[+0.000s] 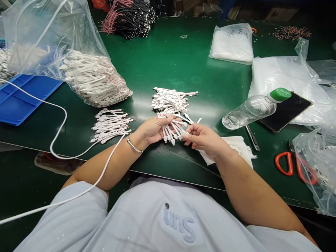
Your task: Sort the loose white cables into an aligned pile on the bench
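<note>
1 green-capped plastic bottle. Left of the bottle: 2 hands, 1 left hand and 1 right hand; 1 bangle; 1 handful of white connector cables, plus 2 loose piles of them, overlapping too much to count singly; 1 clear bag of more; 1 black cable bundle. Nearer than the bottle: 1 utility knife, 1 pair of red-handled scissors.

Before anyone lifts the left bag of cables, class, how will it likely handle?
The bag will probably sag, as its clear plastic looks thin and creased. It may hang heaviest at the end where the cables are heaped.
</note>
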Tool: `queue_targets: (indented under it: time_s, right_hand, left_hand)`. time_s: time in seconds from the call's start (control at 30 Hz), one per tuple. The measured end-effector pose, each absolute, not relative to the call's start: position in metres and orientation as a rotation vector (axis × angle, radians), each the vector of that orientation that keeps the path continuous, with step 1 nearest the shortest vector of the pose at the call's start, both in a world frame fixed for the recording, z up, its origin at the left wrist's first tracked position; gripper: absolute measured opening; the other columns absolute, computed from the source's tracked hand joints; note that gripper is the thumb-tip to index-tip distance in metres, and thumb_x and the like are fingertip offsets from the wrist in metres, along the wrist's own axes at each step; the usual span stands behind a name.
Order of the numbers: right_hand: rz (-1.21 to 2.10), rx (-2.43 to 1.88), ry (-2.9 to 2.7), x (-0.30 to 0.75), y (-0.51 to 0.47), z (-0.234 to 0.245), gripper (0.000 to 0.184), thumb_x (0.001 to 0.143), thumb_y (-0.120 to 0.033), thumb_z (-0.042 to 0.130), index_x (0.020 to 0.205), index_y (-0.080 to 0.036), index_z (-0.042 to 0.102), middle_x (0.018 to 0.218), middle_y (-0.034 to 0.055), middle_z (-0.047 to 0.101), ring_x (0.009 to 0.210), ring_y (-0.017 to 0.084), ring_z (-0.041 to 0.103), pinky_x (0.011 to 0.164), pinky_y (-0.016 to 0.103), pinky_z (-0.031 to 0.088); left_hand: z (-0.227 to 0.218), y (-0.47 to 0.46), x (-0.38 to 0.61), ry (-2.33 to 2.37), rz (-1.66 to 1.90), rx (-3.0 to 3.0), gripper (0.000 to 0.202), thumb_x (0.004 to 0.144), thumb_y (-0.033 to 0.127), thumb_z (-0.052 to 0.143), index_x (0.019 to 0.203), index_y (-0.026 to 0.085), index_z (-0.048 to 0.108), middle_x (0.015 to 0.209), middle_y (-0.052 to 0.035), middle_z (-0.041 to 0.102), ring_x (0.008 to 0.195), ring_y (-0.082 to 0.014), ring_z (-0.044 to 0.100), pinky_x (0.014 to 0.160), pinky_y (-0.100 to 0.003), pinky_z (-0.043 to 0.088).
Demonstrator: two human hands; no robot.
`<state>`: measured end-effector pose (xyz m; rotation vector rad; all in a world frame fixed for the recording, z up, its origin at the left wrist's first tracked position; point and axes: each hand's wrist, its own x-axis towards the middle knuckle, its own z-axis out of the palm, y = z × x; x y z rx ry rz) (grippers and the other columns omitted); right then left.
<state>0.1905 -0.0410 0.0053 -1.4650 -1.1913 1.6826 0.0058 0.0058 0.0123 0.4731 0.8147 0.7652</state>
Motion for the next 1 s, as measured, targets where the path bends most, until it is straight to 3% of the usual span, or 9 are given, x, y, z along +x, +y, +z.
queue_targets:
  time_s: [0.13, 0.3, 0.43, 0.5, 0.6, 0.7, 0.87, 0.93, 1.0]
  right_hand:
    - [1.764, -1.484, -1.188, 0.187, -0.041, 0.007, 0.041, 0.067, -0.052, 0.077, 0.070, -0.016, 0.058, 0.072, 0.0045, 0.067, 0.059, 0.010, 0.060, 0.043, 0.017, 0.035]
    - [1.633, -1.508, -1.211, 0.190, -0.041, 0.009, 0.044, 0.061, -0.049, 0.082, 0.071, -0.019, 0.052, 0.066, 0.0000, 0.063, 0.059, 0.011, 0.058, 0.044, 0.018, 0.035]
    - [1.337, -1.623, -1.332, 0.189, -0.045, 0.013, 0.053, 0.065, -0.068, 0.071, 0.063, -0.019, 0.052, 0.057, 0.0010, 0.059, 0.052, 0.012, 0.054, 0.044, 0.021, 0.036]
    - [1.578, -1.531, -1.283, 0.183, -0.049, 0.015, 0.064, 0.066, -0.082, 0.057, 0.063, -0.018, 0.057, 0.063, 0.0061, 0.064, 0.056, 0.015, 0.059, 0.047, 0.023, 0.043]
    - [2.037, -1.153, -1.073, 0.173, -0.056, 0.014, 0.078, 0.066, -0.091, 0.043, 0.082, -0.018, 0.067, 0.085, 0.0102, 0.071, 0.080, 0.021, 0.068, 0.065, 0.029, 0.054]
    - [2.066, -0.978, -0.963, 0.169, -0.058, 0.012, 0.063, 0.066, -0.078, 0.062, 0.089, -0.020, 0.068, 0.086, 0.0058, 0.071, 0.085, 0.020, 0.068, 0.075, 0.030, 0.054]
    - [2.103, -1.031, -0.881, 0.171, -0.056, 0.011, 0.038, 0.056, -0.038, 0.089, 0.080, -0.017, 0.070, 0.073, 0.0007, 0.068, 0.067, 0.013, 0.064, 0.063, 0.023, 0.050]
    - [2.112, -1.050, -0.841, 0.171, -0.056, 0.013, 0.037, 0.056, -0.035, 0.089, 0.083, -0.017, 0.071, 0.078, 0.0023, 0.071, 0.069, 0.013, 0.065, 0.064, 0.022, 0.050]
    - [2.111, -1.072, -0.848, 0.172, -0.056, 0.013, 0.036, 0.059, -0.034, 0.088, 0.085, -0.016, 0.073, 0.082, 0.0044, 0.072, 0.073, 0.013, 0.067, 0.065, 0.021, 0.049]
  left_hand:
    - [0.013, 0.005, 0.006, 0.791, 0.736, 0.463, 0.016, 0.087, 0.006, 0.052, 0.079, 0.009, 0.066, 0.076, -0.0078, 0.072, 0.066, -0.0140, 0.068, 0.075, -0.028, 0.055]
    - [0.012, 0.008, 0.005, 0.762, 0.750, 0.462, 0.012, 0.084, 0.005, 0.055, 0.080, 0.010, 0.065, 0.076, -0.0064, 0.072, 0.068, -0.0131, 0.068, 0.076, -0.027, 0.055]
    - [0.015, 0.003, 0.005, 0.810, 0.922, 0.577, 0.009, 0.082, 0.008, 0.059, 0.083, 0.013, 0.066, 0.079, -0.0039, 0.072, 0.072, -0.0140, 0.069, 0.082, -0.030, 0.055]
    - [0.019, -0.006, 0.006, 0.832, 1.093, 0.778, 0.010, 0.081, 0.010, 0.063, 0.087, 0.015, 0.069, 0.089, -0.0038, 0.073, 0.087, -0.0158, 0.069, 0.091, -0.030, 0.051]
    - [0.024, -0.024, 0.009, 0.803, 1.039, 1.128, 0.025, 0.073, 0.007, 0.069, 0.095, 0.018, 0.073, 0.106, -0.0054, 0.072, 0.113, -0.0209, 0.062, 0.108, -0.030, 0.039]
    - [0.025, -0.038, 0.013, 0.747, 0.787, 1.306, 0.052, 0.058, 0.001, 0.076, 0.106, 0.020, 0.070, 0.120, -0.0102, 0.068, 0.127, -0.0274, 0.053, 0.117, -0.040, 0.024]
    - [0.028, -0.047, 0.013, 0.677, 0.836, 1.367, 0.087, 0.039, 0.005, 0.088, 0.120, 0.021, 0.061, 0.132, -0.0169, 0.059, 0.142, -0.0344, 0.034, 0.118, -0.050, 0.017]
    - [0.032, -0.044, 0.008, 0.704, 0.920, 1.293, 0.082, 0.042, 0.009, 0.089, 0.119, 0.022, 0.062, 0.136, -0.0161, 0.055, 0.143, -0.0353, 0.031, 0.117, -0.046, 0.023]
    - [0.034, -0.035, 0.003, 0.788, 1.086, 1.122, 0.072, 0.058, 0.016, 0.085, 0.124, 0.025, 0.059, 0.140, -0.0116, 0.052, 0.143, -0.0312, 0.031, 0.113, -0.038, 0.031]
